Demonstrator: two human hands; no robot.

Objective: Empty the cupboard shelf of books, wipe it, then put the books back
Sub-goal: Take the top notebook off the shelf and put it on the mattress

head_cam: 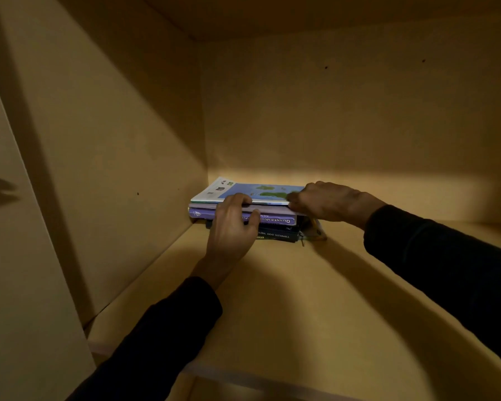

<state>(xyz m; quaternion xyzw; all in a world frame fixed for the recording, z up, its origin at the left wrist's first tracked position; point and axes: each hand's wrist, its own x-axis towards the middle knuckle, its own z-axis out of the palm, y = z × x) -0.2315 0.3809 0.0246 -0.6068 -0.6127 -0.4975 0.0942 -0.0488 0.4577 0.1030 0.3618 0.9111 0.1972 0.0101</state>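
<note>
A flat stack of books [243,198] lies in the back left corner of the cupboard shelf [301,299]. On top is a blue book with a map cover [261,191], under it a purple book [278,219], and at the bottom a dark book [275,235]. My left hand [233,227] grips the front edge of the stack, fingers curled over the upper books and thumb on the purple spine. My right hand [327,202] rests on the stack's right end, fingers pressing the top book's right edge.
The cupboard's left wall [113,169] stands right beside the stack, the back wall [359,111] just behind it. A small yellowish object [315,231] sticks out at the stack's right bottom. Bare shelf board stretches to the right and front.
</note>
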